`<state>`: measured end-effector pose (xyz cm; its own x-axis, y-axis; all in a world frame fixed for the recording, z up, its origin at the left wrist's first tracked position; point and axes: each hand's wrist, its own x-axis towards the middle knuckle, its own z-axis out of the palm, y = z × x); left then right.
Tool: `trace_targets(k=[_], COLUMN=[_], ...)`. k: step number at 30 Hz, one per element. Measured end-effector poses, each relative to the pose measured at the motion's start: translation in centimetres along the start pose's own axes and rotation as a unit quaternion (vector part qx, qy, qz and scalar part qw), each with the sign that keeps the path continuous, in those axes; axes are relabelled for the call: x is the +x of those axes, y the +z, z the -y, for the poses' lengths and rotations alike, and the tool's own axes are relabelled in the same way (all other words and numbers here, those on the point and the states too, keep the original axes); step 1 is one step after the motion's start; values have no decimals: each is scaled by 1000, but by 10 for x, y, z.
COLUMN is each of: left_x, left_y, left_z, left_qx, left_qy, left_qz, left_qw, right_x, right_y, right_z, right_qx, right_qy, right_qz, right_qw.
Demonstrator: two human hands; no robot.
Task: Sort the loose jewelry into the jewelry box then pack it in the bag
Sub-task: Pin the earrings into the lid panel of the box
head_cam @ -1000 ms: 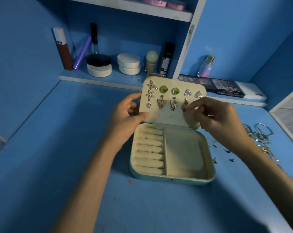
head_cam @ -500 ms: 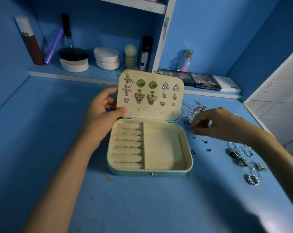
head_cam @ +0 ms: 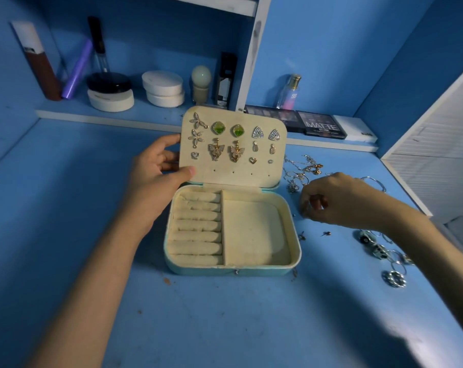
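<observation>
The jewelry box sat open in the middle of the blue surface, its lid standing upright at the far side. Earrings were pinned in rows across the lid's cream lining, among them two green ones, two triangles and a pair of butterflies. Inside the base, the ring rolls filled the left part and the open compartment on the right held nothing.

The left hand grasped the lid's left edge, thumb on the lining and fingers behind it. The right hand hovered low over the surface just right of the box, its fingers pinched together; whether they held anything could not be told.

Loose chains lay far of that hand, small studs near it, and rings further right. On the shelf behind stood cosmetic jars, a perfume bottle and a palette.
</observation>
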<state>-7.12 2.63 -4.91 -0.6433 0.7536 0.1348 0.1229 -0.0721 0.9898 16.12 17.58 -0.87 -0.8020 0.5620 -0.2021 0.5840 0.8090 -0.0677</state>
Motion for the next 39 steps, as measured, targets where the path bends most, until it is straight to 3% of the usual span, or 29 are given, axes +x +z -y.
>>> trace_targets(k=[7,13,25,39], left_x=[0,0,1,-3], left_y=[1,0,-1,-17], left_z=[-1,0,3,3], left_qx=[-1,5,9,29], left_qy=[2,7,14,61], left_qz=[-1,0,3,51], left_qw=[1000,1000,1000,996], right_x=[2,6,7,27], right_y=[4,8,15,-16], right_z=[3,2,3,-19], right_qx=[5,72,39,259], right_qy=[-16,-15,-21,53], right_qz=[-17,-51,-85,-191], right_qw=[1000,996,995,945])
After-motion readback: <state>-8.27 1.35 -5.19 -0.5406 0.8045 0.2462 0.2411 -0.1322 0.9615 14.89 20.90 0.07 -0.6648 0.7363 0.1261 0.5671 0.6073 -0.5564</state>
